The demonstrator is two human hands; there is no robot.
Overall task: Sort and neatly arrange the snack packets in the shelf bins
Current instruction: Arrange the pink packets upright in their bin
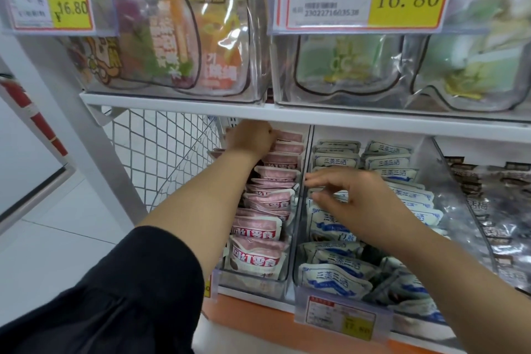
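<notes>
Pink packets (267, 204): left hand (253, 136) seemingly gripping rearmost ones.

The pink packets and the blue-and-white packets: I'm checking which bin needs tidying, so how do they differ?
The pink packets stand in one single file, while the blue-and-white packets run in two columns at the back. The pink ones stay fairly upright; the front blue-and-white ones lie slumped and jumbled. The left hand reaches the pink row's back; the right hand hovers over the other. Both sit in clear bins.
</notes>
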